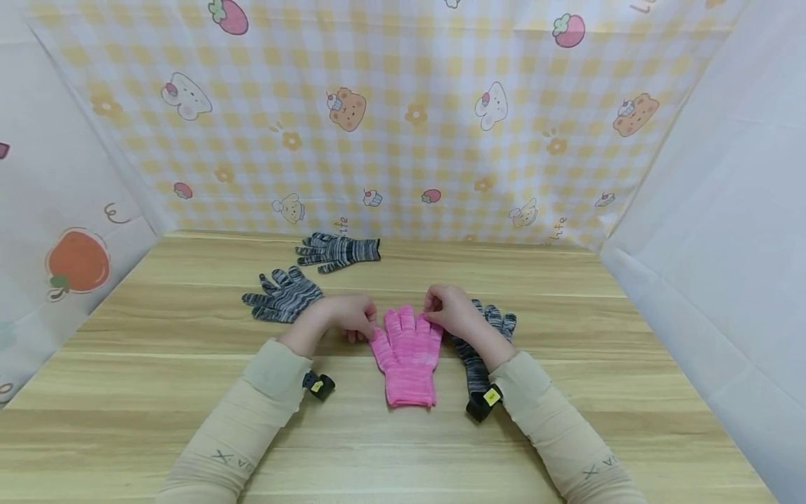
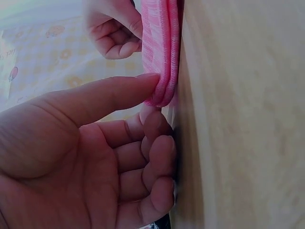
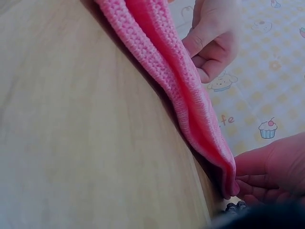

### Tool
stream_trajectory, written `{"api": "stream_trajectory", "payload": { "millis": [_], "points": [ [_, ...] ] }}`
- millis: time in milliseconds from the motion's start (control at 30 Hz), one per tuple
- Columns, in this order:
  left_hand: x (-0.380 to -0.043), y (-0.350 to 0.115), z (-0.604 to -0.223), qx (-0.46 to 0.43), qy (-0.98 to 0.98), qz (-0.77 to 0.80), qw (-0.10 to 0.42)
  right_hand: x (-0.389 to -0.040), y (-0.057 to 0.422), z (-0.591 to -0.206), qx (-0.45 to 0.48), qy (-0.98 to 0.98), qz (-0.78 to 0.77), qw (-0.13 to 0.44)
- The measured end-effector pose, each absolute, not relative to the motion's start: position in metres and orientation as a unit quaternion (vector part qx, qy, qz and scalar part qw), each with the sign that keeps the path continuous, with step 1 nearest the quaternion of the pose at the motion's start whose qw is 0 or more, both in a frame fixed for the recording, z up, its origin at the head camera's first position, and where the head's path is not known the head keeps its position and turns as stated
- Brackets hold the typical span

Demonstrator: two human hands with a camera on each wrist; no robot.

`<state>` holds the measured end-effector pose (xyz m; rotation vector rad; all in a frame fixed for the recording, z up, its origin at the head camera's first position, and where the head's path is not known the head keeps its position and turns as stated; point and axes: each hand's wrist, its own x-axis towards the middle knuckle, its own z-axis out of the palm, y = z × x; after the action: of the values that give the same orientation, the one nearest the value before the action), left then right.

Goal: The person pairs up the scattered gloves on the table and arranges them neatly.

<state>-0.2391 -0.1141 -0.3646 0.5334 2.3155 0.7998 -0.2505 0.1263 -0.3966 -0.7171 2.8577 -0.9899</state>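
Observation:
A pink knit glove (image 1: 409,360) lies flat at the middle of the wooden table, fingers toward the back and cuff toward the front. At its left side, my left hand (image 1: 349,315) pinches the tip of the glove's thumb; the left wrist view shows the thumb pressed on the layered pink edge (image 2: 164,57), with the other fingers loosely curled below. My right hand (image 1: 458,315) pinches a fingertip on the glove's right side. In the right wrist view the cuff edge (image 3: 143,47) shows folded layers, slightly parted.
Grey-black striped gloves lie around: one glove (image 1: 340,252) at the back, another glove (image 1: 283,297) beside my left wrist, and a third glove (image 1: 472,360) partly under my right forearm. A yellow checked cloth (image 1: 390,154) hangs behind the table.

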Motion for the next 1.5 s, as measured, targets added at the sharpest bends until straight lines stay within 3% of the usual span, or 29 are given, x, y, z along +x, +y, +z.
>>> {"api": "stream_trajectory", "payload": {
  "millis": [467,867,1500],
  "points": [
    [-0.24,-0.119,-0.36,0.215,0.877,0.317,0.292,-0.248,0.131,-0.385,-0.219,0.918,-0.33,0.034],
    [-0.241,-0.138,-0.338,0.215,0.894,0.354,0.171,-0.241,0.13,-0.367,-0.215,0.918,-0.333,0.025],
    [-0.237,-0.183,-0.309,0.168,0.905,0.388,0.047,-0.224,0.116,-0.34,-0.212,0.909,-0.359,0.003]
  ]
}}
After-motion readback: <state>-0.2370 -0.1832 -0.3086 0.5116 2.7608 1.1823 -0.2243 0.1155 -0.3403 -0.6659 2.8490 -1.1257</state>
